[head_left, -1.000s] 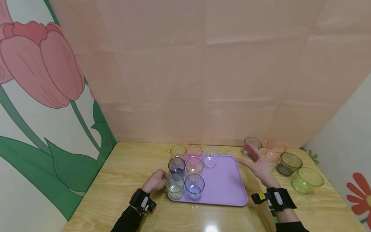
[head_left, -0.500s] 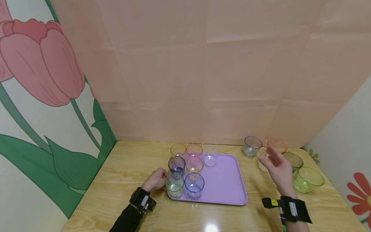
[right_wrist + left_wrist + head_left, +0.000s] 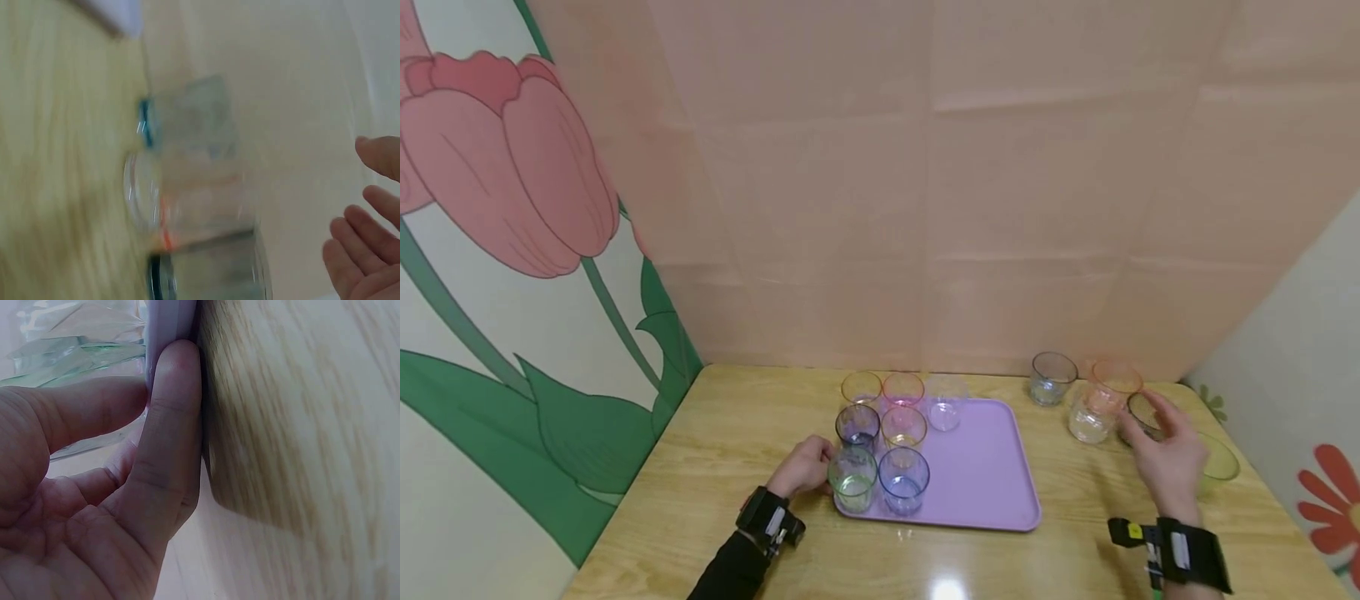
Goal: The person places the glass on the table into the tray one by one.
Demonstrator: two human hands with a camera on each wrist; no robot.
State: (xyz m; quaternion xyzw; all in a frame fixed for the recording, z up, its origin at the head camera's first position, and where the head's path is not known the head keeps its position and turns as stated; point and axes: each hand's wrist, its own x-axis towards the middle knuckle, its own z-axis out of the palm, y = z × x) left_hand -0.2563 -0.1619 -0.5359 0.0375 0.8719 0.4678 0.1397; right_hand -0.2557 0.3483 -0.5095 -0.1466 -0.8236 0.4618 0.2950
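Observation:
My left hand (image 3: 805,467) pinches the left rim of a lilac tray (image 3: 977,475) between thumb and index finger, as the left wrist view shows. Beside it on the tray stand a green glass (image 3: 852,483) and a blue glass (image 3: 904,485). Over at the right, my right hand (image 3: 1171,467) hovers at a dark olive-grey glass (image 3: 1142,410), thumb and fingers spread. In the blurred right wrist view, that hand's fingers (image 3: 362,234) hold nothing. A lime-green glass (image 3: 1221,458) is partly hidden behind the right hand.
More glasses stand on the tray: purple (image 3: 857,429), yellow-rimmed (image 3: 904,429), amber (image 3: 861,388), pink (image 3: 903,390) and clear (image 3: 943,412). Right of the tray, a grey-rimmed glass (image 3: 1052,383), a clear glass (image 3: 1090,425) and an orange glass (image 3: 1116,379) stand on the wooden table (image 3: 715,467).
My right hand has moved right, from beside the grey-rimmed glass past the clear and orange ones to the dark olive-grey glass. The left hand stays at the tray's rim.

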